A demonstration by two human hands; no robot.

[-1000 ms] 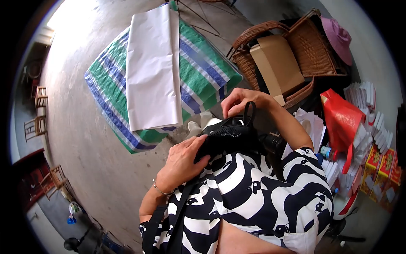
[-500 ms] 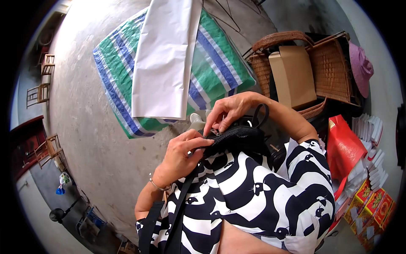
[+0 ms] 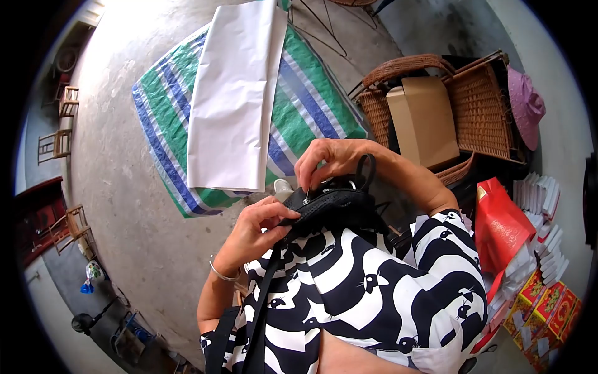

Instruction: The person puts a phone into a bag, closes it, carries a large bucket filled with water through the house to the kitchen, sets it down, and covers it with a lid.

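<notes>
A small black bag with a zipper and a loop handle rests against my patterned shirt. On its left end, my left hand pinches the edge between thumb and fingers. Above the zipper, my right hand is closed in a pinch on a small zipper pull. The loop handle stands up beside my right wrist. A black strap runs down my front from the bag. What lies inside the bag is hidden.
Folded white sheeting lies on a green, blue and white striped woven bag. A wicker chair holds a cardboard box. At right are a red bag, white bundles and red-yellow boxes. Small wooden chairs stand far left.
My right hand has drawn up and slightly left, lifting the zipper pull off the bag. The left hand keeps its hold on the edge. The view has shifted slightly.
</notes>
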